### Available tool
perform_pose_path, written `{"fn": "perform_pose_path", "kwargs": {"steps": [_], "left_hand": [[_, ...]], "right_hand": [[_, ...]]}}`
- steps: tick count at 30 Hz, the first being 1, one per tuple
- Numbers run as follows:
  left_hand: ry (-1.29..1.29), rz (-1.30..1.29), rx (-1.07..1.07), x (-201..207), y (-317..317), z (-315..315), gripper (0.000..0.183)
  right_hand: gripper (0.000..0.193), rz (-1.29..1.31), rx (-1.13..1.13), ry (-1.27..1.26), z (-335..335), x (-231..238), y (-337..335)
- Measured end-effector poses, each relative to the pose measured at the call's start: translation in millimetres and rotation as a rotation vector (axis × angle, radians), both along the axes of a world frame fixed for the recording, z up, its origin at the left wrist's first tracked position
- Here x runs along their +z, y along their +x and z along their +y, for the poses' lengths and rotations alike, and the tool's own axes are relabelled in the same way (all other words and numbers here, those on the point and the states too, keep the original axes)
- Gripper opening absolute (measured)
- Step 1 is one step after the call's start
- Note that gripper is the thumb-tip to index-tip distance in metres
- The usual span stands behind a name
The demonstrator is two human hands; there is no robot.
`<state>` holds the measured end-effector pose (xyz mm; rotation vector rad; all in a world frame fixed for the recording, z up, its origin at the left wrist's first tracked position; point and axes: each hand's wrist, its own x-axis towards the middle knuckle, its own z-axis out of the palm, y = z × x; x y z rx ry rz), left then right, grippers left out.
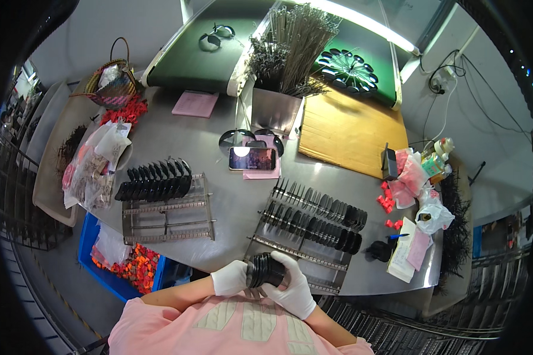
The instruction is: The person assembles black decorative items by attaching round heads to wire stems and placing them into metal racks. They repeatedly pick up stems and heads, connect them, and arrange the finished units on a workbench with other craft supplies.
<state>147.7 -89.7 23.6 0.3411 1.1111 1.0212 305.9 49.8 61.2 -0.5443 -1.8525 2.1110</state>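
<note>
A stack of dark round lenses (267, 270) is held on edge close to my body, at the table's front edge. My left hand (231, 278), in a white glove, grips the stack's left side. The gloved right hand (295, 294) wraps around its right side, with the thumb side along the top. Just beyond my hands lies a metal rack (296, 255), where rows of dark lenses (314, 222) stand upright. On the left, a second metal rack (169, 228) carries black glasses frames or lenses (154, 180) in a row along its far part.
A phone (252, 158) lies mid-table beside dark sunglasses (234, 139). Behind stand a metal bin of thin wires (290, 53), cardboard (349, 130) and green conveyor belts (210, 59). A blue crate (92, 236) sits low left. Paper, a pen (398, 236) and red pieces (386, 198) lie right.
</note>
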Motion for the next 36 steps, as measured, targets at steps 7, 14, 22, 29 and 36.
{"fn": "perform_pose_path", "kwargs": {"steps": [7, 14, 22, 29, 36], "left_hand": [[0.071, 0.020, -0.299, -31.1, 7.4, -4.4, 0.037], [0.089, -0.036, -0.137, -56.7, 6.3, -21.2, 0.027], [0.369, 0.097, 0.264, -69.8, 5.2, -31.9, 0.047], [0.418, 0.498, 0.255, -83.9, -2.5, -24.2, 0.037], [0.441, 0.586, 0.260, -98.7, -10.5, -12.6, 0.039]], "right_hand": [[0.063, 0.183, -0.350, -0.310, 33.1, -38.8, -5.7], [0.070, 0.276, -0.073, 0.477, 35.2, -91.6, -43.3], [0.052, 0.005, 0.031, 0.883, 22.5, -75.3, -74.1], [0.053, -0.140, -0.052, 1.096, 41.4, -75.8, -13.1], [0.081, -0.025, -0.099, 1.159, 84.7, -108.5, 54.4]]}}
